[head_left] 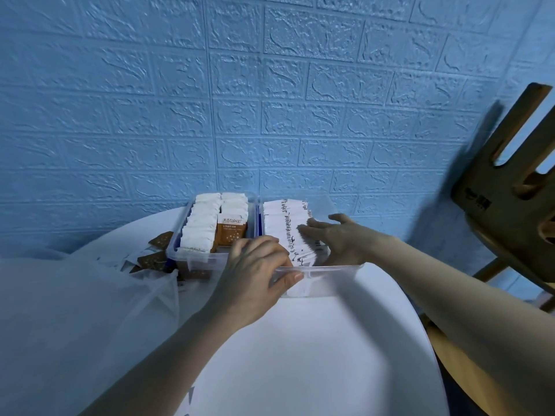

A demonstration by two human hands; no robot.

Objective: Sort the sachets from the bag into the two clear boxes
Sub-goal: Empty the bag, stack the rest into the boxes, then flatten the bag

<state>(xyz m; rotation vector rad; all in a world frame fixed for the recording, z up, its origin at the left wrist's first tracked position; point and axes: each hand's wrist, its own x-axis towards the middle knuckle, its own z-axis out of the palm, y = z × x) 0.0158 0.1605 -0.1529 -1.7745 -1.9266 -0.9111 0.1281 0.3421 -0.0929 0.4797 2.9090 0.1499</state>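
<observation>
Two clear boxes stand side by side at the far edge of the round white table. The left box (192, 259) holds rows of upright white and brown sachets (231, 232). The right box (336, 268) holds a row of white sachets (282, 223) with black print. My left hand (258, 274) grips the right box's near rim, thumb over the edge. My right hand (333, 238) lies flat inside that box, fingers spread on the white sachets. A translucent bag (75, 310) lies at the left, with a few brown sachets (156, 250) spilling beside it.
A blue brick-pattern wall rises just behind the boxes. A wooden chair (510, 199) stands at the right, close to the table edge. The white table top (315, 349) stretches toward me in front of the boxes.
</observation>
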